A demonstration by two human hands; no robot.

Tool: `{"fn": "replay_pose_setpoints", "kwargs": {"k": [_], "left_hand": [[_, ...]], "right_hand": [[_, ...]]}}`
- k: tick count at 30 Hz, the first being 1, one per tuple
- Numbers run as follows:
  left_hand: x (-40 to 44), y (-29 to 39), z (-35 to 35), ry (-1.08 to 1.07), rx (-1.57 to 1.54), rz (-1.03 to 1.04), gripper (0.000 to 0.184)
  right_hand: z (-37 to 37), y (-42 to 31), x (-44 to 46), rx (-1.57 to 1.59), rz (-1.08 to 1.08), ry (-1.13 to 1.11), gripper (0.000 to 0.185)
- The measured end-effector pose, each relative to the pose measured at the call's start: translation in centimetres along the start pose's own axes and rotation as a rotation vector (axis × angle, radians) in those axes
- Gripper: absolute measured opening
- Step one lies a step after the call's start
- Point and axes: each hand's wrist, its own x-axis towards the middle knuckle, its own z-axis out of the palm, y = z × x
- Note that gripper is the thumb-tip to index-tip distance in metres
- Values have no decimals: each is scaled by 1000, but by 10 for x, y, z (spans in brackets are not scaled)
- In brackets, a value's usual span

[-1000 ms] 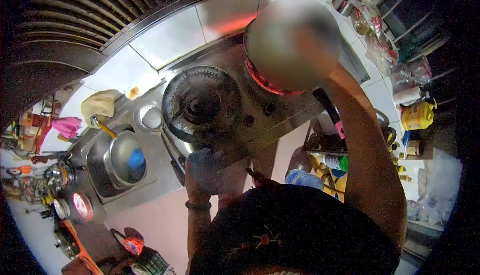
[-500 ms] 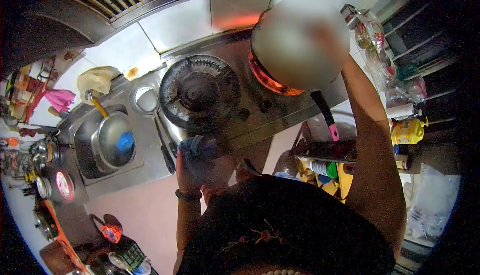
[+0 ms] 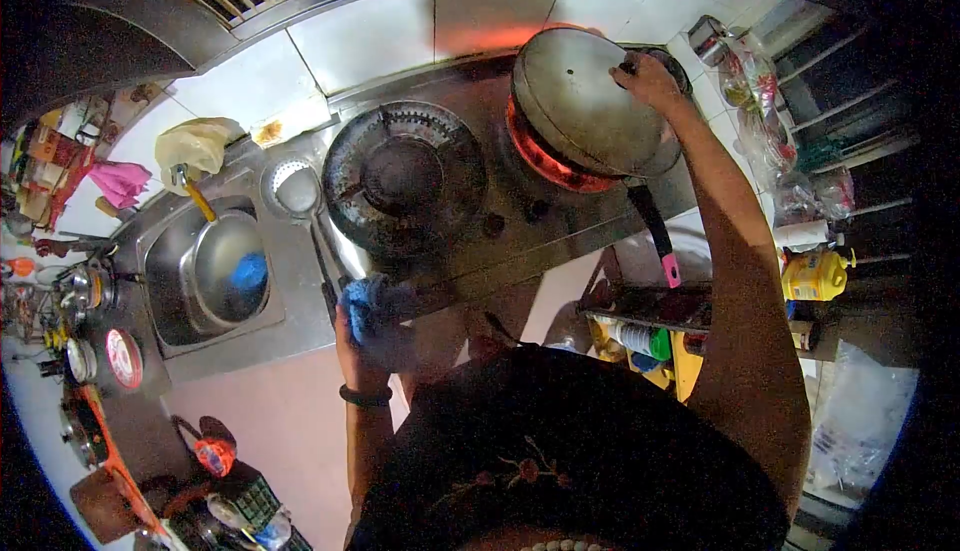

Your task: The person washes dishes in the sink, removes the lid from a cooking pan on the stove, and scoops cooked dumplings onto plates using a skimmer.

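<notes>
In the head view, the right hand (image 3: 652,83) is clamped on the knob (image 3: 629,65) of a lid (image 3: 575,91), over a pan (image 3: 653,221) at far right; the left hand (image 3: 362,363), nearer, clutches a blue cloth (image 3: 363,309) before the left burner (image 3: 403,176).

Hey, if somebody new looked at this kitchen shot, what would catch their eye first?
Probably the red-orange glow under the wide lid at upper right, where the right hand grips the lid's edge-side knob. Next, the left hand with a crumpled blue cloth near the stove's front edge. Then the bright pink cloth at far left.
</notes>
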Motion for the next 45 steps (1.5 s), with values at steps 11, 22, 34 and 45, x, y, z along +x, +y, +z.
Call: {"fn": "replay_pose_setpoints", "kwargs": {"k": [11,22,34,45], "left_hand": [[-3,14,27,-57,-83,-1,58],[4,8,4,-112,-111,-32,56],[12,13,-8,28,-80,69,55],[-1,190,-6,-13,-418,887,41]], "right_hand": [[-5,-6,2,59,-46,-49,48],[-18,-22,-11,40,-37,-152,45],[-3,-10,-9,10,-50,-126,52],[2,-7,3,47,-44,-90,50]]}}
